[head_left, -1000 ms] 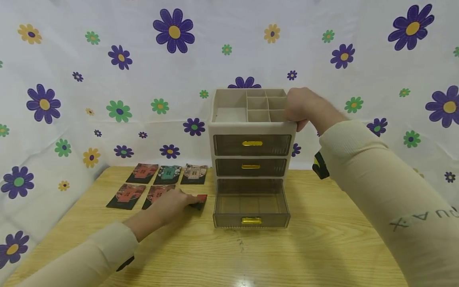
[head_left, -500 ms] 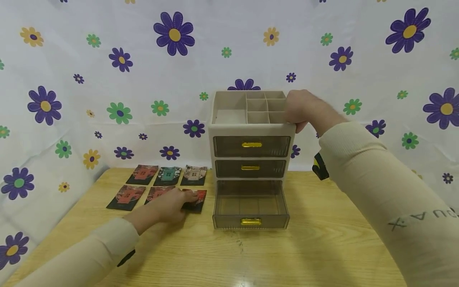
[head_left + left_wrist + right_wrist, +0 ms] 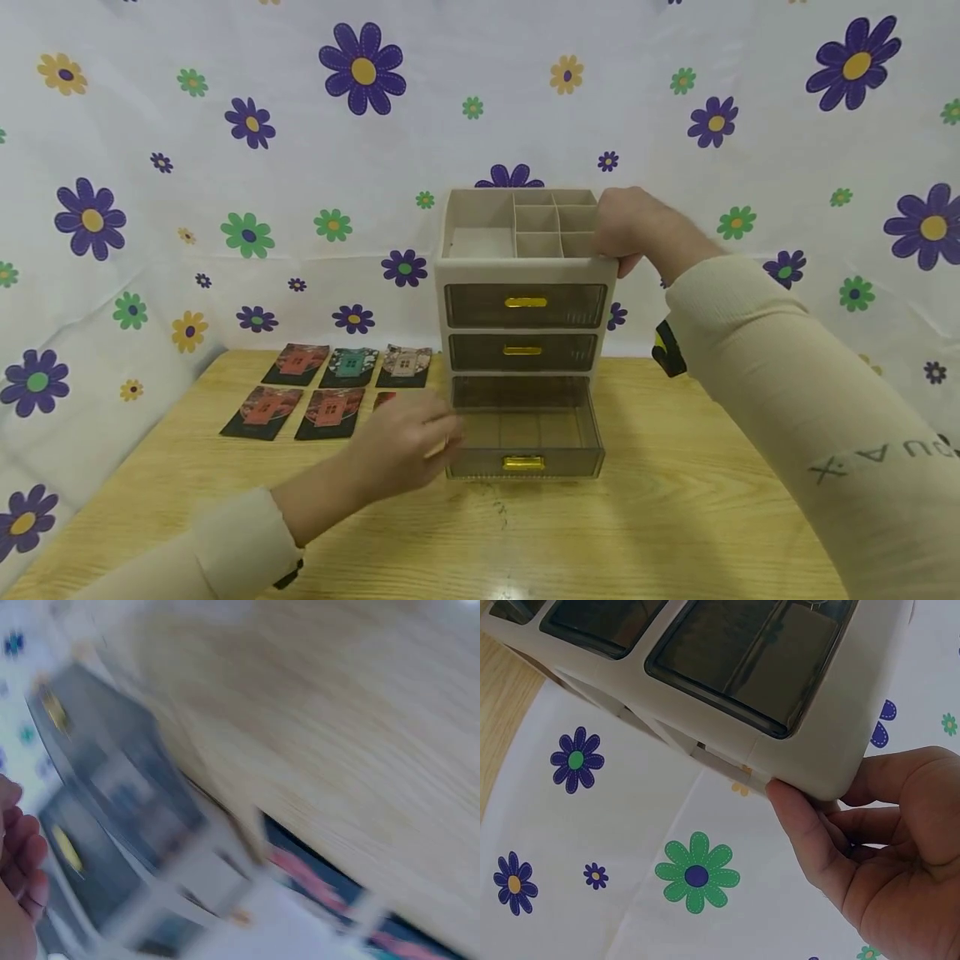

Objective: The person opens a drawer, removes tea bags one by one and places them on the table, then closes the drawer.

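A beige desktop drawer organizer [image 3: 525, 268] stands on the table; its bottom drawer [image 3: 480, 463] is pulled out and the upper two are closed. My right hand [image 3: 626, 225] grips the organizer's top right edge, thumb and fingers round the rim in the right wrist view. My left hand [image 3: 405, 442] is at the left side of the pulled-out drawer, fingers loosely curled with nothing seen between them. Behind it shows a corner of a dark packet with red [image 3: 384, 400], mostly hidden. The left wrist view is blurred; the loosely curled fingers [image 3: 30, 862] show at its left edge.
Left of the organizer, several flat dark packets lie in two rows, among them a teal one [image 3: 348, 367], a beige one [image 3: 405, 365] and a red one [image 3: 262, 411]. A flower-print cloth [image 3: 300, 167] hangs behind the wooden table [image 3: 570, 542].
My left hand first touched the packet nearest the organizer, which then lay flat; now the hand has left it and moved right to the drawer. My right hand has stayed on the organizer.
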Demonstrator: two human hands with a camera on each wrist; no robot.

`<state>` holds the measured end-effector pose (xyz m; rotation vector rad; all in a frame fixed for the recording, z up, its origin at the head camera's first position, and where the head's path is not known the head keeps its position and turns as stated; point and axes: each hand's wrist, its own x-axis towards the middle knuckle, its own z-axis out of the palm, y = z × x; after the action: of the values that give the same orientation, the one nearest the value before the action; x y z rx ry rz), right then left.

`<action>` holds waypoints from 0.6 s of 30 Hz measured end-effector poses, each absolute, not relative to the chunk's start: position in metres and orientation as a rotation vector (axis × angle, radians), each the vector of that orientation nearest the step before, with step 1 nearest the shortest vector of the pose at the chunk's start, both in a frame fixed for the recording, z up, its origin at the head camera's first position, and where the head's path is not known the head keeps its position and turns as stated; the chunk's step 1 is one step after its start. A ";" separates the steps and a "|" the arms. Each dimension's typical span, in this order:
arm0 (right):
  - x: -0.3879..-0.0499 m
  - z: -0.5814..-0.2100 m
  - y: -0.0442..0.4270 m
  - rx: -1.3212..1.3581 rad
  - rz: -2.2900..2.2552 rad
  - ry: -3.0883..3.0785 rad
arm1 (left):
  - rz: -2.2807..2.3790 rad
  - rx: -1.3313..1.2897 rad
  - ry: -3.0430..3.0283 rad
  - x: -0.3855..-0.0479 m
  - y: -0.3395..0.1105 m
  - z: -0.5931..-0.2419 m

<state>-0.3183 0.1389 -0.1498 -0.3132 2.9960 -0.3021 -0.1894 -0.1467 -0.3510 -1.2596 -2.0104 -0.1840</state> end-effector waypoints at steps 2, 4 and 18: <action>-0.318 -0.150 0.139 -0.318 -0.313 2.989 | -0.050 -1.368 -1.935 -0.176 -0.130 -0.348; -0.319 -0.150 0.138 -0.320 -0.315 2.987 | 0.087 -1.420 -1.924 -0.167 -0.116 -0.350; -0.319 -0.152 0.139 -0.327 -0.286 3.006 | 0.399 -1.342 -2.026 -0.170 -0.075 -0.371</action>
<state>-0.3186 0.1389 -0.1524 -0.3270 3.0062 -0.2865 -0.1700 -0.0749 -0.3710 -1.3417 -2.0263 0.3990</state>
